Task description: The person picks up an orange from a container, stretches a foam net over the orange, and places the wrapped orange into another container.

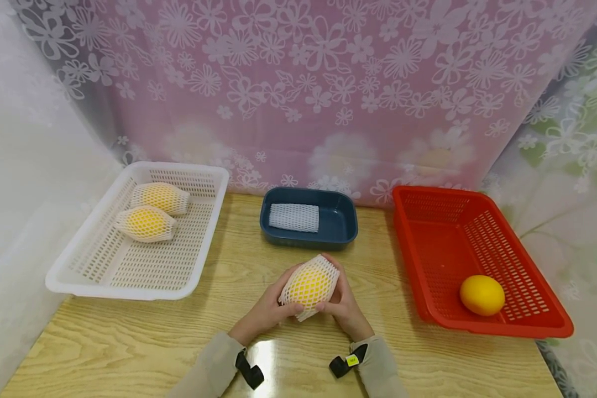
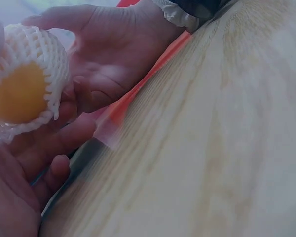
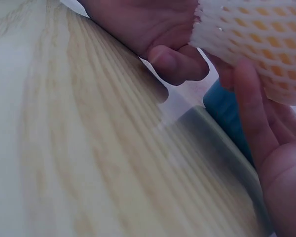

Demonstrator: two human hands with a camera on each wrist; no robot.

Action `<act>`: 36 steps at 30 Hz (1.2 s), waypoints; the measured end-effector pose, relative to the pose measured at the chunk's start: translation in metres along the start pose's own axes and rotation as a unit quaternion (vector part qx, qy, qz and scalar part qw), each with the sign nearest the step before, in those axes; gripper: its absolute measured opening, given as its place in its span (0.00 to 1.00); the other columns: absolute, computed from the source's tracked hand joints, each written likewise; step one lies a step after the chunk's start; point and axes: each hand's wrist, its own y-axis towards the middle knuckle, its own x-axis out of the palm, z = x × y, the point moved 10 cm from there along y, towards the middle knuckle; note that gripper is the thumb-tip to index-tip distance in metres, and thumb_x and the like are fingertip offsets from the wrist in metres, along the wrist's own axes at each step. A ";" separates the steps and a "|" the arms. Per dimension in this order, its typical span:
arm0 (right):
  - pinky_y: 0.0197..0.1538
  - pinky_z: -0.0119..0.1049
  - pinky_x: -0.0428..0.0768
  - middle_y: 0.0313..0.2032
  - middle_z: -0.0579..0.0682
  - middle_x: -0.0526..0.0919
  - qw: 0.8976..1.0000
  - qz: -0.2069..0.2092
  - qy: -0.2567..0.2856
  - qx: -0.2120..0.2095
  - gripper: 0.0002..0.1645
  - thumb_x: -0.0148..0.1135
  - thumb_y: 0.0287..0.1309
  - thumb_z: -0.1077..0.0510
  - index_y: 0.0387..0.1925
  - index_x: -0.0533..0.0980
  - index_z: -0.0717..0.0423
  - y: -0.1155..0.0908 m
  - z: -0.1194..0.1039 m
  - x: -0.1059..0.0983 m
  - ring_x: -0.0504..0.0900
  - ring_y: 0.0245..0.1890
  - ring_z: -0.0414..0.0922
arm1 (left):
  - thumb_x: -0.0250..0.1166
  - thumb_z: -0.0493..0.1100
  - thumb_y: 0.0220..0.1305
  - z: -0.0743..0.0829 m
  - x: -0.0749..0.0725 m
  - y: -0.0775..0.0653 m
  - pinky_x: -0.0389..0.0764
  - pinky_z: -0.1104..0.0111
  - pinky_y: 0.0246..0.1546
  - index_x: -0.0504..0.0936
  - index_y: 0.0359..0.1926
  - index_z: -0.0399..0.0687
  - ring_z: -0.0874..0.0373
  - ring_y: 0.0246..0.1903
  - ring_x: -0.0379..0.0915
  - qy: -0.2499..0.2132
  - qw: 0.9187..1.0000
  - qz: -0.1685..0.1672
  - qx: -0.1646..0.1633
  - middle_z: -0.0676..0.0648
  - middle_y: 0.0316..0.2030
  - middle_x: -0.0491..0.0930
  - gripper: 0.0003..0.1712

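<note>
Between both hands, above the front middle of the table, is a yellow-orange fruit (image 1: 310,284) wrapped in a white foam net sleeve (image 1: 330,269). My left hand (image 1: 271,307) holds it from the left, thumb across the near side. From the right, my right hand (image 1: 345,304) holds it, its thumb also on the near side. The left wrist view shows one end of the fruit (image 2: 20,94) bare inside the sleeve's opening. In the right wrist view the net (image 3: 266,44) covers the fruit, and fingers (image 3: 254,108) of my right hand touch it from below.
A blue tray (image 1: 308,240) behind the hands holds flat white foam netting (image 1: 293,217). To the left, a white basket (image 1: 194,265) contains two net-wrapped fruits (image 1: 146,224). On the right stands a red basket (image 1: 443,237) with one bare yellow-orange fruit (image 1: 482,295). A floral curtain (image 1: 318,110) hangs behind.
</note>
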 end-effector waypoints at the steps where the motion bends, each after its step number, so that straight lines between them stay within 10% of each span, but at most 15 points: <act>1: 0.56 0.40 0.78 0.67 0.61 0.56 1.000 0.001 0.003 0.001 0.66 0.76 0.51 0.59 0.77 0.40 0.54 0.000 0.000 0.000 0.68 0.61 0.50 | 0.67 0.51 0.66 0.000 0.000 0.000 0.84 0.52 0.29 0.52 0.78 0.60 0.50 0.47 0.75 -0.008 1.000 -0.002 0.000 0.42 0.70 0.60 0.46; 10: 0.58 0.39 0.76 0.67 0.58 0.59 1.000 0.016 0.005 0.003 0.64 0.77 0.48 0.64 0.76 0.45 0.55 0.000 -0.002 -0.002 0.69 0.62 0.48 | 0.63 0.64 0.65 0.011 -0.004 0.002 0.74 0.61 0.57 0.52 0.78 0.53 0.49 0.64 0.65 0.021 0.997 0.025 0.071 0.47 0.72 0.59 0.49; 20: 0.54 0.39 0.79 0.65 0.60 0.63 0.998 0.026 -0.051 0.019 0.61 0.76 0.43 0.74 0.73 0.48 0.64 -0.002 0.000 -0.003 0.72 0.59 0.50 | 0.72 0.37 0.61 0.008 -0.012 0.002 0.80 0.63 0.50 0.60 0.72 0.44 0.51 0.58 0.72 -0.029 0.995 0.077 0.049 0.40 0.65 0.66 0.43; 29: 0.53 0.37 0.80 0.64 0.59 0.64 0.998 0.032 -0.058 0.000 0.60 0.77 0.42 0.73 0.73 0.53 0.59 -0.001 -0.002 -0.005 0.72 0.59 0.49 | 0.71 0.37 0.61 0.005 -0.013 0.002 0.80 0.62 0.49 0.64 0.70 0.50 0.49 0.56 0.73 -0.049 0.995 0.078 0.027 0.40 0.64 0.67 0.39; 36: 0.52 0.40 0.81 0.64 0.59 0.65 0.997 0.027 -0.066 0.007 0.62 0.77 0.40 0.75 0.72 0.50 0.64 -0.001 -0.001 -0.004 0.72 0.58 0.50 | 0.75 0.48 0.57 0.024 -0.019 0.003 0.75 0.57 0.54 0.62 0.71 0.49 0.52 0.57 0.70 0.087 0.992 0.089 -0.029 0.49 0.64 0.68 0.45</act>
